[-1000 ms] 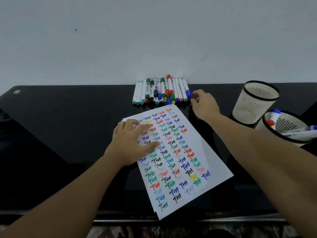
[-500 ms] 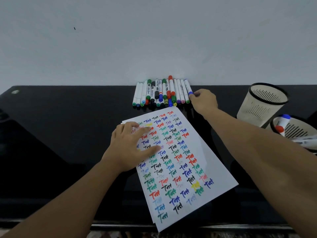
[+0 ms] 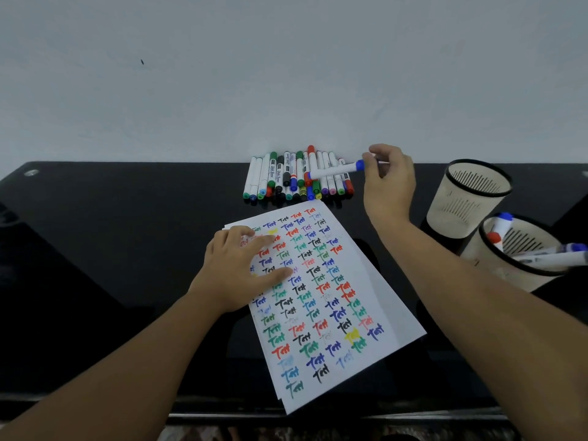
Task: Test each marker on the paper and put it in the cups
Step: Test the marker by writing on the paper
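Now, right hand [image 3: 388, 179]: fingers pinching blue-capped white marker [image 3: 337, 170], lifted over the marker row [image 3: 296, 176] at twelve o'clock.
Left hand [image 3: 237, 272]: fingers flat, pressing the paper [image 3: 391, 307].

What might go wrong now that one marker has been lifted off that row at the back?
The right hand pinches the blue-capped marker only at its cap end, so the cap may slip off and the pen drop onto the row of markers, scattering them. The paper is nearly full of test words, leaving little room. The nearer cup holds markers that lean outward, so a careless drop might tip it.
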The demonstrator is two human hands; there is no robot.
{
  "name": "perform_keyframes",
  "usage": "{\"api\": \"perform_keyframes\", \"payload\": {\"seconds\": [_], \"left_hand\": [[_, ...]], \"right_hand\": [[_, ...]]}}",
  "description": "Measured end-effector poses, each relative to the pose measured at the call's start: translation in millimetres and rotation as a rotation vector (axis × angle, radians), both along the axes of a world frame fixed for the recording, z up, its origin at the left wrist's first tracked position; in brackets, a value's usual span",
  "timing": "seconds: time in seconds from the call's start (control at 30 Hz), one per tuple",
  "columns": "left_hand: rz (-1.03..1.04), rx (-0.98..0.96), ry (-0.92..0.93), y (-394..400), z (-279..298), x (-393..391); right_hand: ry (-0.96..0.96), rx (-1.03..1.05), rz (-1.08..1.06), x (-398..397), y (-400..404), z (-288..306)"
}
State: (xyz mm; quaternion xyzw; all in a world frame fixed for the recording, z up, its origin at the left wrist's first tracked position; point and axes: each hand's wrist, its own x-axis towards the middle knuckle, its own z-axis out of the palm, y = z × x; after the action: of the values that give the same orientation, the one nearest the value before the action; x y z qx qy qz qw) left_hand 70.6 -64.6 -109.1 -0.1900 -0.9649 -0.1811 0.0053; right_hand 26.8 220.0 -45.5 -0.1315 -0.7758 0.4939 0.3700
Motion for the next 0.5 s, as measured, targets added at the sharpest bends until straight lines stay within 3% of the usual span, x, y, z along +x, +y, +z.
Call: {"api": "perform_keyframes", "payload": {"seconds": [0.13,0.23,0.33,0.5], "left_hand": [[0.004,0.007,-0.013,0,3,2],[0.008,0.011,-0.009,1,3,3],[0.015,0.009,-0.011,1,3,2],[0.013,-0.006,-0.02,1,3,2]], "right_hand": [[0.067,-0.199,0.101,26,-15,10],[0.045,-0.222,0.155,39,-21,15],[-0.022,0.002,0.234,44,-18,21],[-0.328,0.606,0.488,44,-22,28]]}}
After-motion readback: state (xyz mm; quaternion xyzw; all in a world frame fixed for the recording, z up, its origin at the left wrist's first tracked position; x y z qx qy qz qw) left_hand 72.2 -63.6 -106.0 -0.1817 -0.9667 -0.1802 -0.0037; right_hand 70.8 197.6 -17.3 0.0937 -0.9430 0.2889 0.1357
